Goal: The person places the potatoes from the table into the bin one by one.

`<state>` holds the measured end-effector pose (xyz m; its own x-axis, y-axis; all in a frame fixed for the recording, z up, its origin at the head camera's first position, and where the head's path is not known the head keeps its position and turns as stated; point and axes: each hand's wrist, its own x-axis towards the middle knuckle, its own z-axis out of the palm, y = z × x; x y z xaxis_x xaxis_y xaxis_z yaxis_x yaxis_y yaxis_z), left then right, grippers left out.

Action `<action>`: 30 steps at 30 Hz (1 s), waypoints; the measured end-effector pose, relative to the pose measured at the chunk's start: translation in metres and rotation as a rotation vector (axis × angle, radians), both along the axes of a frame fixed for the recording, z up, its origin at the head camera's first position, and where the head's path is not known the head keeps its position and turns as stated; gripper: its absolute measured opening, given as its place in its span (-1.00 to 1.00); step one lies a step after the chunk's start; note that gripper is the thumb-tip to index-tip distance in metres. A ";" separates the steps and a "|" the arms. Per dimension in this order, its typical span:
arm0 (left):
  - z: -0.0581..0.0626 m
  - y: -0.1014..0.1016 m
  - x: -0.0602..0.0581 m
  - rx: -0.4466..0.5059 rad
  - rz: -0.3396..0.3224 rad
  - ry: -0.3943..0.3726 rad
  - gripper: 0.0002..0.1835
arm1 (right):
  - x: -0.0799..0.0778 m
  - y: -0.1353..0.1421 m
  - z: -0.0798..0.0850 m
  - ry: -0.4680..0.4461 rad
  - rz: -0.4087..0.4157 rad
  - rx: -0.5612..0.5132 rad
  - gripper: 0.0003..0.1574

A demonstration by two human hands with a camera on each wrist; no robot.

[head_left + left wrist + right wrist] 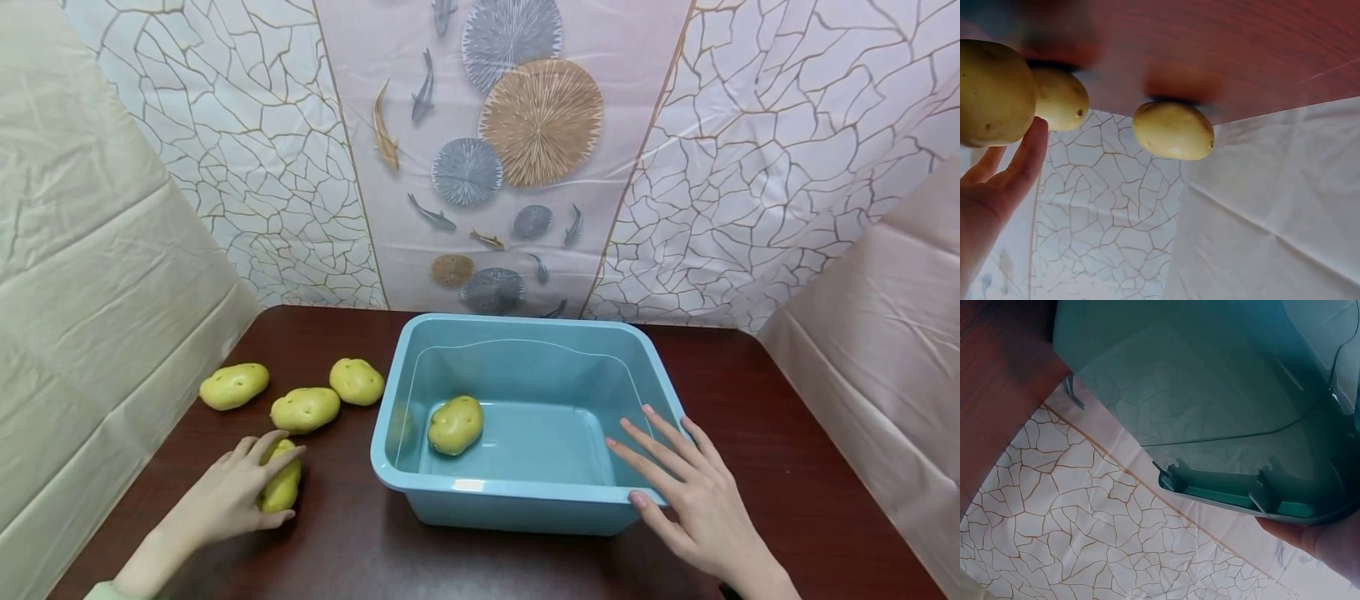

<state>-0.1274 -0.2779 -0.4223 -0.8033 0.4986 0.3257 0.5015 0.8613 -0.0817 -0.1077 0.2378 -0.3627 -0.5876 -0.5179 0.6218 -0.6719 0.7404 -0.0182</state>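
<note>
On the left, my left hand [231,492] curls its fingers and thumb round a yellow potato [279,483], which is partly hidden behind them. In the left wrist view this potato [994,94] looms large at the left edge, against the fingers [1025,156]. My right hand [693,492] lies with spread, mostly straight fingers over the near right corner of a blue plastic tub [517,492]. The right wrist view shows the tub's side [1210,419] from outside, with part of the hand [1310,540] at the rim. One potato [455,425] lies inside the tub, to the left.
Beyond my left hand, three more potatoes lie on the dark wooden table [330,542]: one at far left [234,386], a middle one [305,410] and one near the tub [357,382]. A patterned cloth [292,167] hangs behind, with plain cloth [97,275] at the sides.
</note>
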 end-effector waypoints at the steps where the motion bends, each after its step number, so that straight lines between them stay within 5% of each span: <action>1: 0.001 0.001 0.000 -0.003 -0.002 0.005 -0.21 | 0.000 0.000 0.000 -0.009 -0.004 0.003 -0.44; 15: 0.011 0.007 -0.001 -0.035 -0.032 0.073 -0.16 | 0.002 0.002 0.000 -0.067 -0.035 0.026 -0.45; 30: 0.030 0.020 -0.005 -0.032 -0.143 0.147 -0.13 | 0.002 0.002 0.001 -0.077 -0.040 0.025 -0.45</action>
<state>-0.1323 -0.2578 -0.3924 -0.6685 0.6162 0.4163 0.5993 0.7779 -0.1891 -0.1053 0.2397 -0.3622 -0.6531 -0.5080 0.5615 -0.6394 0.7672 -0.0496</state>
